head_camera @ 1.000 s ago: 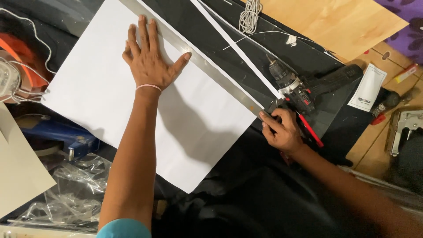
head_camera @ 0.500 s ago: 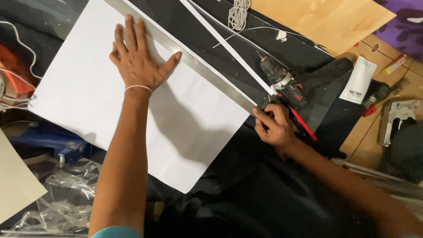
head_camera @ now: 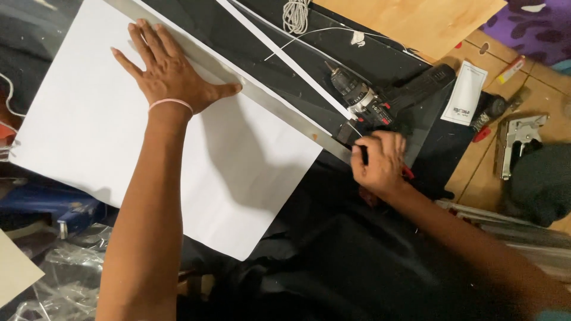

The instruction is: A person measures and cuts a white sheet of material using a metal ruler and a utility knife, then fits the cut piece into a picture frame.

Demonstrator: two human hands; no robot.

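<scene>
My left hand (head_camera: 166, 74) lies flat with fingers spread on a large white sheet (head_camera: 119, 137), its thumb against a long metal ruler (head_camera: 267, 102) that runs diagonally along the sheet's upper right edge. My right hand (head_camera: 380, 160) is closed around a dark, red-handled cutting tool (head_camera: 407, 172) at the ruler's lower end, just past the sheet's corner. The tool's tip is hidden by my fingers. A thin white paper strip (head_camera: 285, 59) lies on the black mat (head_camera: 238, 35) beyond the ruler.
A black and red cordless drill (head_camera: 380, 101) lies right above my right hand. A coiled cord (head_camera: 295, 15), a wooden board (head_camera: 416, 21), a white leaflet (head_camera: 466, 94) and a metal staple gun (head_camera: 517, 139) sit to the right. Clear plastic wrap (head_camera: 65, 279) lies at lower left.
The view has shifted, so everything sits lower and further right in frame. My right hand stays at the ruler's lower end with the tool. My left hand keeps pressing the sheet.
</scene>
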